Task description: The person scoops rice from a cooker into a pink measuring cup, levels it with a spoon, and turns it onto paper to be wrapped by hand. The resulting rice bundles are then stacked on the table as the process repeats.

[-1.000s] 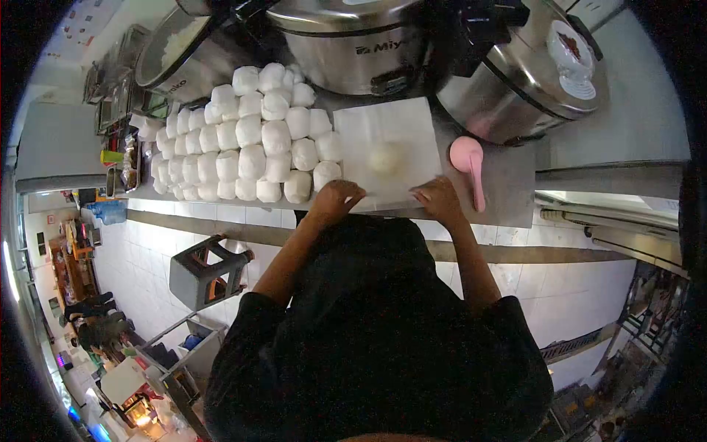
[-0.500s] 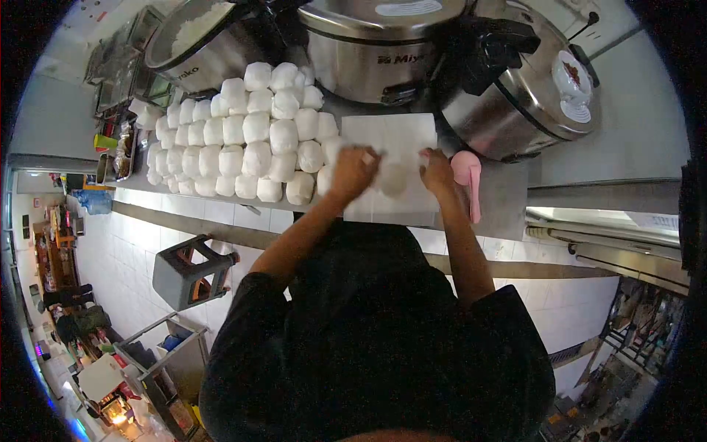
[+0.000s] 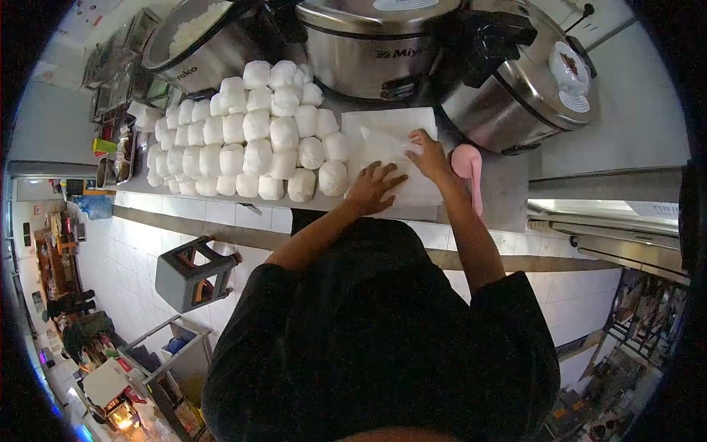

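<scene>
At the paper sheet's six o'clock, left hand presses, fingers spread; at two, right hand's fingers bend, can't tell if pinching. I'd keep folds flat, snug. White bundles at nine, counter underneath.

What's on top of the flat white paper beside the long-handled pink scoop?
On the flat white paper, the bare left hand lies spread; the bare right hand touches a folded white flap. Whatever flap and hands cover can't be seen.
</scene>
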The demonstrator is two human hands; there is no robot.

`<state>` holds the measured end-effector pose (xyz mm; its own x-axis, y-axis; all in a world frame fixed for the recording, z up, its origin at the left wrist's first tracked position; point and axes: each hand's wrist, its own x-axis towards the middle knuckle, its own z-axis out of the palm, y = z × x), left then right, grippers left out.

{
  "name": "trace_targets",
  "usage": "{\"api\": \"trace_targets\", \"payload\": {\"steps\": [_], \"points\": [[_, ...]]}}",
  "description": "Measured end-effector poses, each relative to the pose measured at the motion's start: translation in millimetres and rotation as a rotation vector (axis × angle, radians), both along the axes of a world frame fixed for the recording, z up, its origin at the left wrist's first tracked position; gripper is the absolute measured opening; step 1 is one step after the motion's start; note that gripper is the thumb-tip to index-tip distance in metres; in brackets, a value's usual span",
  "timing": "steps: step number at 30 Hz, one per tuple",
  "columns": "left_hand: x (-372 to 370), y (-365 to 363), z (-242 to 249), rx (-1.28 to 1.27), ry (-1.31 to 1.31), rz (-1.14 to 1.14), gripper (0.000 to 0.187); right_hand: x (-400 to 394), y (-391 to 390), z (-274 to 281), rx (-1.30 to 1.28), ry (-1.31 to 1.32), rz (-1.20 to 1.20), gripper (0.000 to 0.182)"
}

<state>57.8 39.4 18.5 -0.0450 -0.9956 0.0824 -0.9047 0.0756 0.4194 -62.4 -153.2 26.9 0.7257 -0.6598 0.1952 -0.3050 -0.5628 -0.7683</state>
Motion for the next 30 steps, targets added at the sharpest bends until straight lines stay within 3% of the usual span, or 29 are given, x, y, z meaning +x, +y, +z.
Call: {"api": "trace_targets", "payload": {"steps": [3,5,9,12,13,17,19,20,21,24,26,28,30], "points": [[8.3,-8.3,-21.4,0.004,0.036,0.019,0.062,-35.4,27.9,-3.0,-0.275,0.253,0.129,0.015],[12.9,-3.8,-31.9,-0.074,-0.050,0.018,0.064,-55.5,59.3,-16.1,-0.316,0.218,0.103,0.018],[11.2,-15.6,11.6,-0.401,-0.228,-0.158,0.074,-70.4,91.4,-24.8,-0.390,0.154,0.007,0.025],[9.8,-13.5,-1.5,-0.100,-0.292,-0.083,0.081,-76.8,105.5,-7.3,-0.469,0.181,0.045,0.027],[9.9,-2.6,10.5,-0.049,-0.259,-0.026,0.073,-86.1,100.9,-42.5,-0.470,0.184,0.020,0.031],[34.8,29.5,-59.0,-0.128,-0.256,0.000,0.055,-97.8,86.6,-79.9,-0.570,0.184,0.046,0.035],[48.3,31.3,-69.6,-0.232,-0.261,-0.067,0.047,-79.4,89.8,-33.8,-0.252,0.453,-0.101,0.037],[49.1,25.3,-64.8,-0.129,-0.214,-0.045,0.045,-68.7,88.2,-14.1,-0.094,0.581,-0.174,0.038],[49.6,16.7,-55.2,-0.028,-0.167,-0.023,0.042,-63.5,81.4,-15.1,-0.061,0.395,-0.194,0.048],[47.2,-21.4,-27.5,0.184,-0.132,0.075,0.036,-32.7,51.6,-29.7,-0.202,0.624,-0.139,0.049],[47.5,-42.3,6.8,0.215,-0.143,0.128,0.041,-26.3,32.1,-40.9,-0.339,0.480,-0.054,0.041],[78.6,-61.5,-49.7,-0.210,-0.200,-0.034,0.059,-12.0,25.9,-27.0,-0.552,0.599,-0.110,0.035],[89.6,-73.8,-46.3,-0.031,0.031,-0.103,0.042,-7.7,14.4,-23.2,-0.456,0.715,-0.085,0.030]]}}
